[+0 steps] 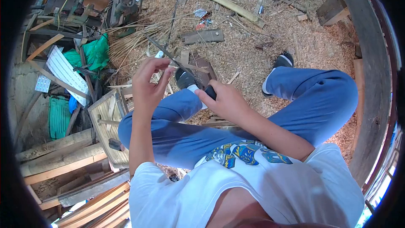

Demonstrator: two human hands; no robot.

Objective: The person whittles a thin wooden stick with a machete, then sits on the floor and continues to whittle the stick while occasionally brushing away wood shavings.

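Observation:
My right hand [228,101] is wrapped round the black handle [210,92] of a long, thin dark blade [162,50]. The blade slants up and to the left from the handle, above my shoe. Beside the blade's middle, my left hand [150,80] is raised with thumb and fingertips brought close together. Something small and pale shows at those fingertips, too small to make out. Both hands are over my lap, between my knees.
Wood shavings [249,42] cover the ground, with a long plank [225,3] and a short board [202,36] on them. Thin sticks [130,44], a green bag [96,55] and a wooden crate [112,122] are at the left. A dark beam [367,59] runs down the right.

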